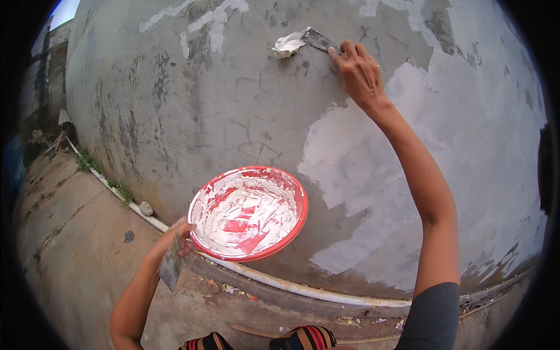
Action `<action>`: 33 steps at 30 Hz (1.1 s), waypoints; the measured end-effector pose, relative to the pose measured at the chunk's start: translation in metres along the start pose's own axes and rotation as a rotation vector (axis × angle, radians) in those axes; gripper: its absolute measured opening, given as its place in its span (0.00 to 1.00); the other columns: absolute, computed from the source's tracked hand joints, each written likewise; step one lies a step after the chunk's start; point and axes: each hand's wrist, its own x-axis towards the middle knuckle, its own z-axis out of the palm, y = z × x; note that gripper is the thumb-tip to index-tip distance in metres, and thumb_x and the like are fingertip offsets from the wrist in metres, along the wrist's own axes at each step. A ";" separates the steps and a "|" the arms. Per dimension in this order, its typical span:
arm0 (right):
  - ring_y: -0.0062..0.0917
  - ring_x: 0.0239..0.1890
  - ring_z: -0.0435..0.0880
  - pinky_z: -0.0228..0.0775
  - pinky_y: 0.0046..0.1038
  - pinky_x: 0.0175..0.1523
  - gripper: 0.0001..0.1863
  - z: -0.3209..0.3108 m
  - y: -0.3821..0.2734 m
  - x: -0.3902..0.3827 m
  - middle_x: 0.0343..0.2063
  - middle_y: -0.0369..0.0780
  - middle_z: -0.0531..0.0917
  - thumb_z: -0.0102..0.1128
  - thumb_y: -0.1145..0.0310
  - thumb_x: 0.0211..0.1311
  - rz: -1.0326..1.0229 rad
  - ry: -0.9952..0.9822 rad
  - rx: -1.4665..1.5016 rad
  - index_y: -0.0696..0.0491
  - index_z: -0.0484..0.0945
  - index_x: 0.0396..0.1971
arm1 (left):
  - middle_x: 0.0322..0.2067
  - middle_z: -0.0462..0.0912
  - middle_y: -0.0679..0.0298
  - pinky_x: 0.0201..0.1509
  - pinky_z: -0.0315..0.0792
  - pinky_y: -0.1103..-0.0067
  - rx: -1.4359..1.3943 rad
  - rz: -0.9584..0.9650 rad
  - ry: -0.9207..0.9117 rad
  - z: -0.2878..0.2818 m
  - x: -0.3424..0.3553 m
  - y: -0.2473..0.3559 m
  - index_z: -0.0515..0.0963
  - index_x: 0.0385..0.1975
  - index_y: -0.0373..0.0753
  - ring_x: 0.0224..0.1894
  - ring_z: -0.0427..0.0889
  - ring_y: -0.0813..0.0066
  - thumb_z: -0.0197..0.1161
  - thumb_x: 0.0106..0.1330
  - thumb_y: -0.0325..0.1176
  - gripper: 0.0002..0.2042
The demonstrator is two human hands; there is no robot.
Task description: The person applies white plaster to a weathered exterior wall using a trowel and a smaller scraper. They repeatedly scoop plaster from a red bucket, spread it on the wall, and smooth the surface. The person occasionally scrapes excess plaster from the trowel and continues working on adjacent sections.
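Note:
My right hand is raised to the grey wall, its fingers closed round a putty knife. A thick lump of white putty sits at the blade's end, against the wall. Lower down, my left hand grips the left rim of a red basin, which is tilted and smeared inside with white putty. A second flat scraper blade hangs down beside the left hand; its handle is hidden by the hand.
Pale coated patches cover the wall's right side. A white pipe runs along the wall's foot. Weeds and a stone lie by the pipe at left. Small debris and a long stick are on the ground.

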 end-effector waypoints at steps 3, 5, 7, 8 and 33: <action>0.31 0.42 0.76 0.73 0.28 0.42 0.22 -0.020 0.010 -0.004 0.40 0.37 0.76 0.59 0.81 0.51 0.093 -0.046 0.017 0.48 0.81 0.48 | 0.33 0.77 0.67 0.11 0.55 0.90 -0.001 -0.006 0.048 0.001 0.004 0.009 0.65 0.57 0.39 0.17 0.70 0.88 0.62 0.61 0.42 0.26; 0.33 0.40 0.75 0.74 0.30 0.41 0.24 -0.029 0.001 -0.013 0.41 0.38 0.77 0.58 0.82 0.51 0.196 0.019 0.232 0.45 0.81 0.49 | 0.36 0.77 0.66 0.10 0.55 0.90 -0.038 0.005 0.023 0.001 0.004 0.004 0.64 0.58 0.38 0.18 0.73 0.88 0.61 0.63 0.40 0.26; 0.33 0.39 0.75 0.74 0.31 0.39 0.25 -0.027 -0.028 -0.025 0.41 0.39 0.77 0.57 0.82 0.52 0.277 0.130 0.470 0.44 0.80 0.51 | 0.39 0.78 0.64 0.10 0.55 0.89 -0.053 0.021 -0.002 -0.003 0.002 0.001 0.64 0.59 0.38 0.20 0.76 0.86 0.60 0.64 0.39 0.25; 0.33 0.38 0.74 0.73 0.32 0.40 0.26 -0.028 -0.047 -0.027 0.41 0.39 0.76 0.57 0.81 0.53 0.253 0.116 0.498 0.42 0.79 0.53 | 0.40 0.78 0.64 0.10 0.55 0.90 -0.044 0.024 -0.023 -0.005 0.003 0.000 0.64 0.59 0.38 0.21 0.78 0.86 0.59 0.64 0.38 0.25; 0.30 0.19 0.78 0.70 0.31 0.32 0.16 -0.106 -0.204 -0.172 0.21 0.49 0.82 0.55 0.69 0.56 0.564 -1.271 1.067 0.55 0.84 0.43 | 0.54 0.68 0.56 0.51 0.74 0.79 0.115 0.393 0.006 0.030 -0.007 -0.042 0.63 0.59 0.32 0.54 0.71 0.74 0.60 0.68 0.33 0.23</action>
